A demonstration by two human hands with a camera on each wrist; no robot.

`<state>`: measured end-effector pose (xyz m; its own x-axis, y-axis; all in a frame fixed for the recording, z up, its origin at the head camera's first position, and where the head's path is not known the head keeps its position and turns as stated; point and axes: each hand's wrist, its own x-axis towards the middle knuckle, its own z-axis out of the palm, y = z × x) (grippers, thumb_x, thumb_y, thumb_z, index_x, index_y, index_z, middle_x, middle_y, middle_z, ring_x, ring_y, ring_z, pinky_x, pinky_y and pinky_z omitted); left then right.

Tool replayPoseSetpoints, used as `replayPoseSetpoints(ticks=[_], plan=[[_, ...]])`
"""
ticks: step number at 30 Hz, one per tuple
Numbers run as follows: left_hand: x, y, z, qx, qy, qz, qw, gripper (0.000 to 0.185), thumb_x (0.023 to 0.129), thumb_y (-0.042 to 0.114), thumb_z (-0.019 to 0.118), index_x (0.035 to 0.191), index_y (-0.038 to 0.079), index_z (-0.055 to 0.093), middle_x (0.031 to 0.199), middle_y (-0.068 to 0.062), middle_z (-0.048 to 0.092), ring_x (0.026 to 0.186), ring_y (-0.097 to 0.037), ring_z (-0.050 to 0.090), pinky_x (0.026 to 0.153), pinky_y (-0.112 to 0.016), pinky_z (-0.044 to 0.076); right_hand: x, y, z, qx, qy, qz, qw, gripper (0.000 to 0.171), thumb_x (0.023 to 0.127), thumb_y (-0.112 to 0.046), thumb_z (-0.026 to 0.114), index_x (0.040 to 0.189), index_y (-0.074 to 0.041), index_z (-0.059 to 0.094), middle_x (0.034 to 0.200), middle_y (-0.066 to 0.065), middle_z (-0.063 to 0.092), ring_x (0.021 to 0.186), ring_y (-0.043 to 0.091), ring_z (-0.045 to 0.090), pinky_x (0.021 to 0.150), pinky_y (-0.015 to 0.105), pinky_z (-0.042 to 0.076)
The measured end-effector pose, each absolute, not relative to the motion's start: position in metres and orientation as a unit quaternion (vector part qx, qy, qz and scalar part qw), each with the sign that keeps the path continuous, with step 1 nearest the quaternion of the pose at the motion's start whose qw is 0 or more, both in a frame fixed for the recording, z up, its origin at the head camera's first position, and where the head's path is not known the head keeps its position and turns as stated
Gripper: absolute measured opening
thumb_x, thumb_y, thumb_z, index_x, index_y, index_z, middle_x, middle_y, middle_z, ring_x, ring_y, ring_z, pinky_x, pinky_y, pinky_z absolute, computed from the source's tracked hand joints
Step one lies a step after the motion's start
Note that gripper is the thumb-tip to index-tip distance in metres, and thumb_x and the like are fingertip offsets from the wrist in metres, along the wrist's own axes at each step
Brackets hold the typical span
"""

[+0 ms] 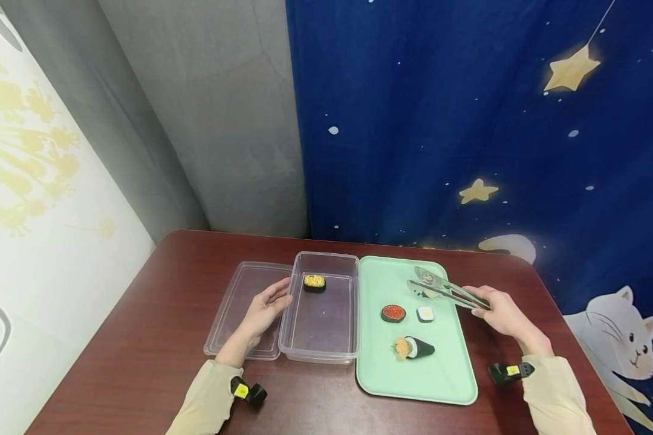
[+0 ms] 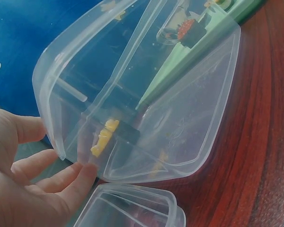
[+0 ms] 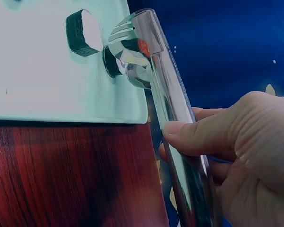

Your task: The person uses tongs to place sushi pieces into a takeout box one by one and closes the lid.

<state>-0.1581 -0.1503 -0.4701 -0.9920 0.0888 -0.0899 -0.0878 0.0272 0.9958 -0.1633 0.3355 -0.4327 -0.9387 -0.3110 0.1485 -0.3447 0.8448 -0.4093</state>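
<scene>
My left hand (image 1: 263, 308) rests with straight, relaxed fingers (image 2: 61, 177) against the left wall of the clear box (image 1: 320, 353), holding nothing. The box stands on the table (image 1: 141, 338), and its lid (image 1: 234, 314) lies flat just to the left, under my palm. Inside the box, at the far end, sits one sushi (image 1: 314, 283) with a yellow top and a dark band; through the box wall, in the left wrist view, I see it as a yellow patch (image 2: 104, 137).

My right hand (image 1: 503, 311) grips the steel tongs (image 1: 446, 289), thumb (image 3: 194, 135) pressed along the upper arm and fingers curled beneath. The tips of the tongs reach over the far part of the green tray (image 1: 451, 374), which lies touching the box's right side. The tips are close around a small roll (image 1: 427, 279) there; I cannot tell for certain whether they pinch it or only sit beside it.

Three more pieces lie on the tray, apart from each other: a red-topped piece (image 1: 393, 313), a white roll (image 1: 425, 313) just right of it, and a cone roll (image 1: 413, 347) nearer to me.
</scene>
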Motion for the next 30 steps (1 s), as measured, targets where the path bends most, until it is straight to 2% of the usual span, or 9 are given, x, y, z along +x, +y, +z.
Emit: replayPoseSetpoints(ticks=[8, 14, 21, 30], plan=[[-0.159, -0.152, -0.472, -0.008, 0.723, 0.688, 0.062, 0.049, 0.092, 0.006, 0.058, 0.138, 0.001, 0.043, 0.136, -0.024, 0.046, 0.123, -0.032, 0.047, 0.095, -0.028, 0.045, -0.167, 0.337, -0.437, 0.183, -0.958, 0.217, 0.048, 0.044, 0.072, 0.01, 0.069, 0.115, 0.008, 0.06, 0.099, 0.021, 0.063, 0.089, 0.037, 0.059, 0.075, 0.049, 0.046], [-0.16, -0.151, -0.472, -0.005, 0.717, 0.694, 0.064, 0.049, 0.092, 0.005, 0.057, 0.139, 0.001, 0.042, 0.137, -0.024, 0.046, 0.124, -0.032, 0.046, 0.094, -0.025, 0.045, -0.168, 0.339, -0.441, 0.193, -0.956, 0.212, 0.062, 0.043, 0.07, 0.011, 0.069, 0.112, 0.007, 0.062, 0.096, 0.02, 0.064, 0.086, 0.036, 0.059, 0.072, 0.047, 0.047], [-0.163, -0.145, -0.473, 0.009, 0.726, 0.683, 0.08, 0.05, 0.093, 0.007, 0.057, 0.14, 0.003, 0.041, 0.137, -0.023, 0.046, 0.123, -0.031, 0.046, 0.096, -0.031, 0.044, -0.16, 0.344, -0.438, 0.182, -0.957, 0.212, 0.079, 0.044, 0.069, 0.013, 0.069, 0.112, 0.007, 0.063, 0.092, 0.015, 0.065, 0.081, 0.03, 0.06, 0.068, 0.043, 0.048], [-0.158, -0.154, -0.47, 0.007, 0.73, 0.68, 0.072, 0.05, 0.093, 0.006, 0.055, 0.14, 0.0, 0.039, 0.136, -0.026, 0.045, 0.123, -0.033, 0.047, 0.09, -0.021, 0.046, -0.169, 0.331, -0.432, 0.191, -0.951, 0.231, 0.068, 0.046, 0.072, 0.013, 0.067, 0.117, 0.006, 0.062, 0.098, 0.016, 0.065, 0.086, 0.029, 0.059, 0.073, 0.044, 0.047]])
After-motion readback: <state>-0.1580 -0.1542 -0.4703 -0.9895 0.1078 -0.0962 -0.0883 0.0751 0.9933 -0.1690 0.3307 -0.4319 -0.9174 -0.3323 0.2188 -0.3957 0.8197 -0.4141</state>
